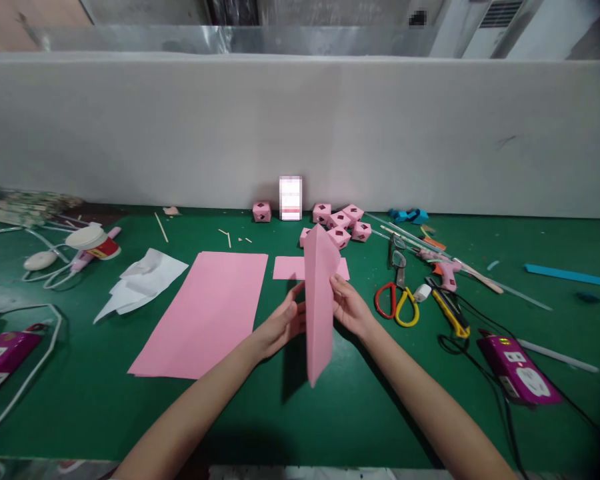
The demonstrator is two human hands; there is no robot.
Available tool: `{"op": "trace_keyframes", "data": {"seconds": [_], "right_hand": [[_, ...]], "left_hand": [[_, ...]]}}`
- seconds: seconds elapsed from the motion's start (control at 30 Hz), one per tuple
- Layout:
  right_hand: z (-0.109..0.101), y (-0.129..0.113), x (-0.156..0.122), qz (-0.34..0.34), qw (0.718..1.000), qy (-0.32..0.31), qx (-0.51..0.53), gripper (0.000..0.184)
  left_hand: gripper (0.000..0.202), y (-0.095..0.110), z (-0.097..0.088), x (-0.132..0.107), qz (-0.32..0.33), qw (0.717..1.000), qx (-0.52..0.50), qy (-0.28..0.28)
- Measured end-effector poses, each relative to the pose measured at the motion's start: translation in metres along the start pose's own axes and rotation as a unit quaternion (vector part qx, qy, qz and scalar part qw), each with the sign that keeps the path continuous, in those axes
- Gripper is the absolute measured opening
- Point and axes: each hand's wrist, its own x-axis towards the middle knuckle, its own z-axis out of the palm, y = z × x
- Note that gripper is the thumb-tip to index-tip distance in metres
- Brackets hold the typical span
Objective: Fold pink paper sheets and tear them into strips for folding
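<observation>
A folded sheet of pink paper (320, 307) stands on edge in front of me, its crease towards me. My left hand (284, 321) is at its left side, with the fingertips partly hidden behind the paper. On the right side, my right hand (349, 303) grips the sheet between thumb and fingers. Behind it a pink paper strip (289, 267) lies flat on the green table (260, 413). To the left is a pile of flat pink sheets (205, 313). Several small pink paper boxes (339, 220) with dark openings stand farther back.
Scissors (399, 300), a cutter (450, 310) and a pink glue gun (445, 267) lie to the right. A lit phone (291, 198) leans on the white partition (180, 133). Left are crumpled white paper (143, 283) and a paper cup (94, 241). Purple power strips (520, 370) flank both sides.
</observation>
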Motion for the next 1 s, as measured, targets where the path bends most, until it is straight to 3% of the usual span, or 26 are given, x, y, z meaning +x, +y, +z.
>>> {"op": "trace_keyframes", "data": {"seconds": [0.1,0.2,0.3,0.37,0.47,0.53,0.67,0.7,0.77,0.87,0.93,1.0], "right_hand": [[-0.006,-0.004,0.002,-0.016,0.999,0.015,-0.031,0.031],[-0.017,-0.016,0.005,-0.042,0.995,0.042,-0.08,0.034],[-0.03,-0.033,0.007,-0.074,0.982,0.077,-0.154,0.039],[-0.04,-0.043,0.007,-0.093,0.966,0.102,-0.218,0.039],[-0.054,-0.051,0.006,-0.115,0.931,0.129,-0.321,0.037],[-0.06,-0.052,0.007,-0.127,0.904,0.138,-0.385,0.034],[-0.062,-0.045,0.007,-0.184,0.845,0.179,-0.47,0.04],[-0.06,-0.042,0.007,-0.209,0.822,0.187,-0.495,0.047],[-0.055,-0.036,0.005,-0.261,0.758,0.185,-0.568,0.058],[-0.043,-0.026,0.0,-0.306,0.653,0.157,-0.675,0.054],[-0.034,-0.02,-0.003,-0.31,0.617,0.142,-0.709,0.043],[-0.026,-0.016,-0.007,-0.315,0.601,0.124,-0.724,0.036]], "left_hand": [[0.07,0.02,-0.009,-0.002,0.013,0.994,0.025,0.11],[0.057,0.045,-0.022,-0.005,0.046,0.981,0.061,0.181],[0.054,0.068,-0.036,-0.012,0.086,0.964,0.123,0.22],[0.057,0.079,-0.048,-0.017,0.062,0.948,0.182,0.254],[0.056,0.088,-0.067,-0.022,0.007,0.923,0.292,0.252],[0.058,0.088,-0.077,-0.022,0.012,0.873,0.401,0.278],[0.062,0.069,-0.071,-0.016,0.132,0.683,0.63,0.347],[0.06,0.06,-0.063,-0.014,0.155,0.663,0.655,0.326],[0.059,0.037,-0.043,-0.012,0.158,0.671,0.675,0.264],[0.087,0.005,-0.019,-0.01,0.113,0.719,0.66,0.188],[0.086,-0.007,-0.014,-0.01,0.098,0.744,0.639,0.167],[0.078,-0.008,-0.016,-0.011,0.094,0.757,0.626,0.161]]}}
